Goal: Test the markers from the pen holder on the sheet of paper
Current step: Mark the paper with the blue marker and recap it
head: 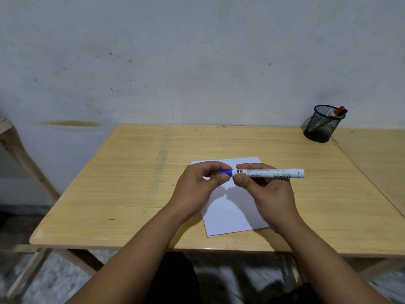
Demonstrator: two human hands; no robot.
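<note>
A white marker [269,173] with a blue cap [226,172] lies level in the air above the sheet of paper [230,213]. My right hand [265,194] grips its white barrel near the cap end. My left hand [201,185] pinches the blue cap, which sits on the marker. The paper is white and lies flat on the wooden table [131,183]. A black mesh pen holder [322,125] stands at the table's far right corner, holding a red-capped marker [339,111] and a darker one beside it.
A grey stained wall rises right behind the table. A second wooden tabletop [377,159] adjoins on the right. A wooden frame [13,141] stands at the left, off the table. My dark-clothed lap shows below the front edge.
</note>
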